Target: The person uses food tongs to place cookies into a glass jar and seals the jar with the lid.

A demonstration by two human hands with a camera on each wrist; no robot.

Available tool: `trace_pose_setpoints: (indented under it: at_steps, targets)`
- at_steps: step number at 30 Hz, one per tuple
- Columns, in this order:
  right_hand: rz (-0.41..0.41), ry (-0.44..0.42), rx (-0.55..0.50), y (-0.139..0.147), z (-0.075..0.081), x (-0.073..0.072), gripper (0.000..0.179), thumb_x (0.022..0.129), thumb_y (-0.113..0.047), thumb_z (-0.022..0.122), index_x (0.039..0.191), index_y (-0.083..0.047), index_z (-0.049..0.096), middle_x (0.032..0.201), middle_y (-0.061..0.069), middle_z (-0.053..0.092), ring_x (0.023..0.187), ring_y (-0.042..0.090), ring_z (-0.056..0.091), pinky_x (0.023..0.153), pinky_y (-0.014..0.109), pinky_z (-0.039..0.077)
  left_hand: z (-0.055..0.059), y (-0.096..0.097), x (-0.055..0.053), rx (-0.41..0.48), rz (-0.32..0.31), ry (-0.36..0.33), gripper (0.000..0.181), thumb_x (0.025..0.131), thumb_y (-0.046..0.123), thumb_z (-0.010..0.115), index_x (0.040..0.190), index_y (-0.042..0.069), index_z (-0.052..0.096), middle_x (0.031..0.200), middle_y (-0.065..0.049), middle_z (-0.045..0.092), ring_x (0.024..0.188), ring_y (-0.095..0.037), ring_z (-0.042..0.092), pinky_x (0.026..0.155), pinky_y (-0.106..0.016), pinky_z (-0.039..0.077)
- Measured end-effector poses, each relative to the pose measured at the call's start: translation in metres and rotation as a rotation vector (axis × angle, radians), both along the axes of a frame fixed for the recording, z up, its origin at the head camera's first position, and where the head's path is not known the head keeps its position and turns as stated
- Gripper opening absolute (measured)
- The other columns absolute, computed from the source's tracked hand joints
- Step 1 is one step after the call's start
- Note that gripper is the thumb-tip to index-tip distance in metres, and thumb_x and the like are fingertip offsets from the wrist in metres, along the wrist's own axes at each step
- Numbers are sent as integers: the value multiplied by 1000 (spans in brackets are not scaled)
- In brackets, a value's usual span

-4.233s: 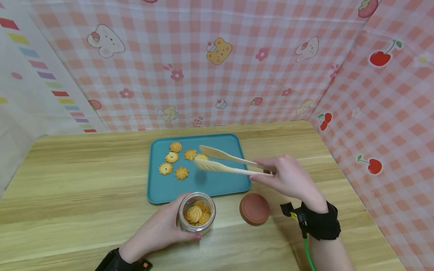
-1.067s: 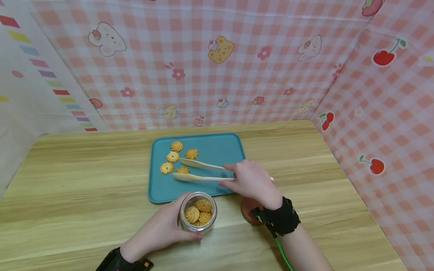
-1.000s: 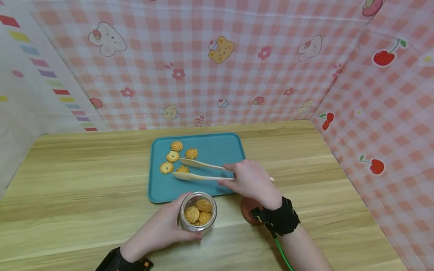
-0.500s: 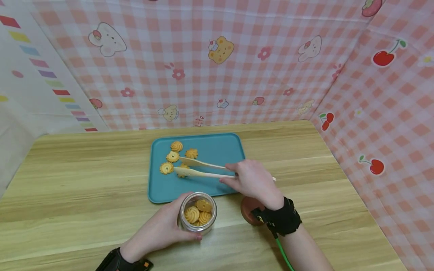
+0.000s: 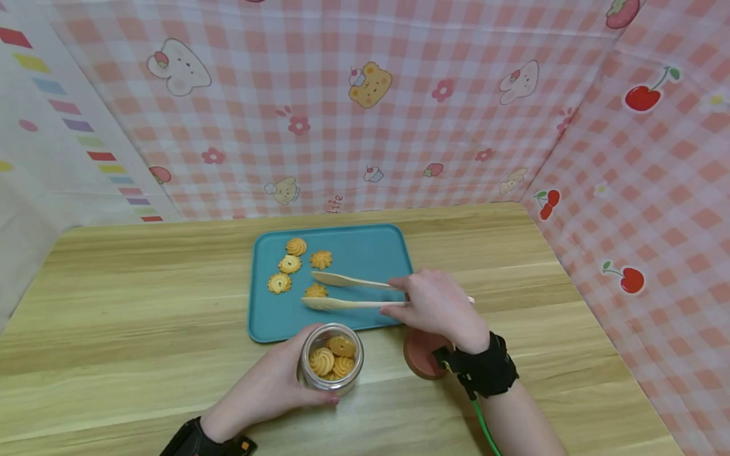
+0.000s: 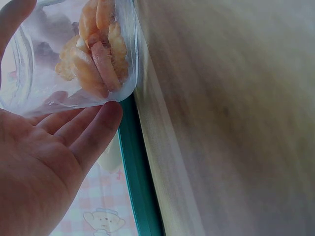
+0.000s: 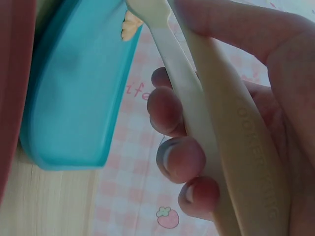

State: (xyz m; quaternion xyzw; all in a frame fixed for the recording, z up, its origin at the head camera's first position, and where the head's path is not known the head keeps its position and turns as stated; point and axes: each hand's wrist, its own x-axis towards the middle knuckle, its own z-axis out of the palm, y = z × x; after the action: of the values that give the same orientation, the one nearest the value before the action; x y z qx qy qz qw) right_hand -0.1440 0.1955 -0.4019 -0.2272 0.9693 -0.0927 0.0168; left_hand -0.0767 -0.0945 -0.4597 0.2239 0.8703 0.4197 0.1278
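Observation:
My left hand [image 5: 279,377] holds a clear jar [image 5: 308,379], its fingers and thumb around the side. Several swirled butter cookies [image 5: 322,361] lie inside; the left wrist view shows them through the wall of the jar [image 6: 49,101]. In my right hand [image 5: 436,303] is a pair of pale tongs [image 5: 353,304], gripped by both arms, as the right wrist view of the tongs [image 7: 216,108] also shows. The tong tips are spread over the blue tray [image 5: 365,244], on either side of a star-shaped cookie [image 5: 316,290]. Whether the lower tip touches that cookie, I cannot tell.
Several more cookies [image 5: 289,264] lie on the left part of the tray. A reddish-brown round lid [image 5: 422,354] rests on the wooden table [image 5: 142,304], partly under my right wrist. Checked cloth [image 5: 228,95] stands behind and at the right.
Since the first frame a cookie has left the tray's middle, and the jar's contents look different. In the last half second the tongs moved right and spread; the star-shaped cookie shifted slightly right.

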Motion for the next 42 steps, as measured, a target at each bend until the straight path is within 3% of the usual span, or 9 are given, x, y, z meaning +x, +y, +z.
trace_pose_setpoints:
  at_steps: [11,19,26,32,34,37,42]
  targets:
    - [64,118,13,-5,-5,1,40,92,-46,79,117,-16,81,56,-6,59,50,2,44,46,18,30,0,0,0,-5,-1,11,95,67,39,99,148,30,49,137,14,67,127,-9,64,111,-41,54]
    - [44,33,-56,3,2,2,45,93,-44,78,125,-12,78,56,-7,59,50,1,43,48,18,31,-2,0,0,-15,0,0,96,68,42,99,148,29,49,138,12,67,127,-11,65,111,-43,54]
    - [18,-34,-159,20,18,6,47,92,-44,79,128,-13,76,51,-10,47,48,2,30,52,19,19,-1,0,0,-27,2,1,97,67,44,98,149,25,49,138,8,68,128,-15,66,110,-45,55]
    - [32,-19,-220,34,31,12,35,92,-37,81,121,-18,80,54,-12,41,51,-1,24,53,18,17,-1,1,1,-27,0,-5,97,68,45,98,149,24,49,139,5,69,128,-17,66,111,-47,54]
    - [38,1,-207,37,33,13,25,93,-38,80,110,-20,81,55,-12,35,51,-1,22,53,19,15,-1,1,1,-22,3,-14,98,68,44,98,150,24,49,140,6,68,129,-17,66,111,-48,54]
    - [29,10,-164,39,35,14,25,92,-39,80,109,-21,81,56,-12,32,51,-1,21,52,19,14,-1,1,0,-18,7,-20,99,67,41,99,151,26,49,141,7,67,130,-16,65,113,-48,53]
    - [-2,-48,-81,42,34,13,42,89,-40,83,123,-16,79,57,-13,42,51,2,29,51,19,20,-1,0,0,-21,4,-12,99,67,41,99,151,28,48,141,10,67,130,-14,65,112,-46,53]
